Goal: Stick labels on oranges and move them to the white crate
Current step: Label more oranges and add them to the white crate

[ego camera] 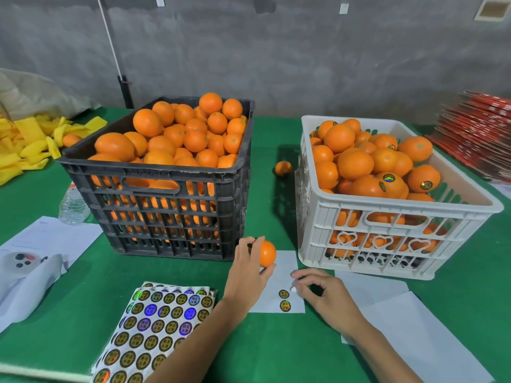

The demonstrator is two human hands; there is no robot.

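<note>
Both forearms reach forward over the green table (276,349) — the left hand (250,268) wraps its fingers and thumb around an orange (267,253), held just above the near-empty backing sheet (287,261), while the right hand (322,290) hovers over that sheet with thumb and forefinger pinched on something small and pale, seemingly a label, near the two stickers (284,299) left there. Beside the left forearm lies a stack of holographic label sheets (154,322). Farther back stand the black crate (171,214), heaped with plain oranges, and, right of it, the white crate (387,230) holding labelled ones — a single loose orange (283,168) sits between them.
</note>
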